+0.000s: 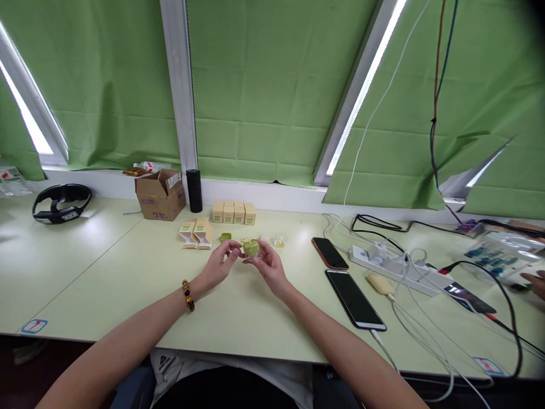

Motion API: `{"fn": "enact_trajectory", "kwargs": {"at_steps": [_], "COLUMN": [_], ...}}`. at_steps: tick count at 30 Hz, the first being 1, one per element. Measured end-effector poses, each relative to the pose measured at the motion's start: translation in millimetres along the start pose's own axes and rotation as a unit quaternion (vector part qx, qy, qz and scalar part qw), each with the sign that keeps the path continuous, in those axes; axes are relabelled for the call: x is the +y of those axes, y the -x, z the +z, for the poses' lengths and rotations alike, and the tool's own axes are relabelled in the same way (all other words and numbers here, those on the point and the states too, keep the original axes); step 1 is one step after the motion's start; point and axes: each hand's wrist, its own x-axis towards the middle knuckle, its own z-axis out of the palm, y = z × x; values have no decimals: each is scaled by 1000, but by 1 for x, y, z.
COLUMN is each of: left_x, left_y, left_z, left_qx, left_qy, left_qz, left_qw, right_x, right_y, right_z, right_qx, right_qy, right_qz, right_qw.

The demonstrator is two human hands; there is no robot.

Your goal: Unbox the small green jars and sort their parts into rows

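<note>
A small light-green, rounded thing with a clear lower part [251, 249] is held just above the table, between my two hands. My right hand [273, 269] grips its right side between thumb and fingers. My left hand [221, 263] has curled fingers, their tips at its left side. Just beyond my hands lie a small green piece [226, 236] and a clear plastic piece with a yellow bit inside [280, 241]. Two opened small cartons [203, 233] stand to the left of these, and several closed small boxes [234, 212] form a row behind.
Along the back are a cardboard box [160, 196], a black bottle [194, 191] and a black headset [62, 204]. To my right lie two phones [356, 299], a power strip [394, 270] and tangled cables. Another person's hand [535, 283] shows at the far right edge.
</note>
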Motion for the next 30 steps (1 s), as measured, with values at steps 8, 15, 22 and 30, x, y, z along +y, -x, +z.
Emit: {"fn": "enact_trajectory", "kwargs": {"at_steps": [8,15,22,30], "left_x": [0,-6,-2,9], "left_y": [-1,-3,-2,6], "left_z": [-7,-10,-8,6], "left_qx": [36,31,24,-85], "left_qy": [-64,-85,-95,-47], "left_qz": [23,8,17,-27], "left_qw": [997,996,995,995], "right_x": [-13,-14,-4,3], "right_y": [-4,-3,-2,4], "right_z": [-12,-8,-9,0], "right_qx": [-10,-20,12,124], "right_qy": [-100,-112,-109,141], "right_qz": [117,119,90,-38], "right_qw": [988,986,990,981]}}
